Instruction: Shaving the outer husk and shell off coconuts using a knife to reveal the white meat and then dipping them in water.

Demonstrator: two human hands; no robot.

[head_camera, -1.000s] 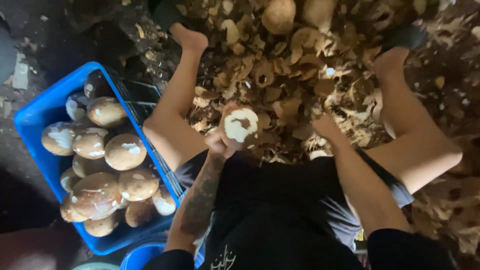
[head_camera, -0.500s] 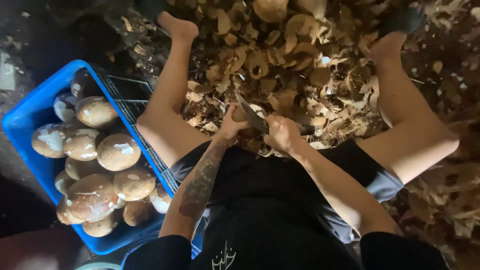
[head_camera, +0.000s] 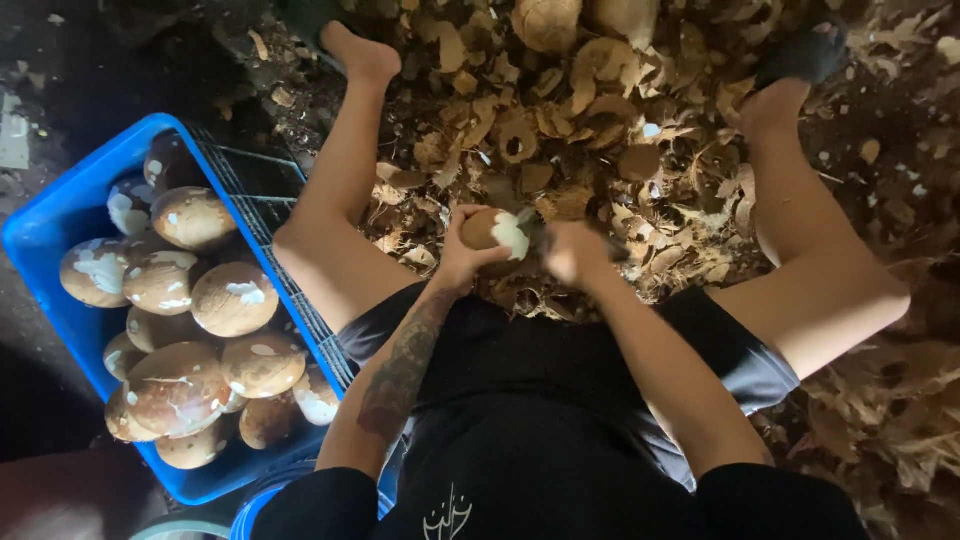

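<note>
Brown husk scraps (head_camera: 600, 130) cover the dark ground all around. Close by, the person sits with knees apart. The left hand (head_camera: 462, 252) wraps its fingers around a coconut (head_camera: 497, 230). A moment ago its white side faced up; now it is turned sideways. The right hand (head_camera: 572, 252) is closed tight, but it is blurry, so I cannot tell what it holds. At nine o'clock sits a blue crate (head_camera: 60, 215) full of peeled coconuts (head_camera: 232, 298). At twelve o'clock, bare feet rest in the scraps.

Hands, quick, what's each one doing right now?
Left hand: closed around a brown coconut with a white patch.
Right hand: closed in a fist beside the coconut; what it grips cannot be told.
</note>
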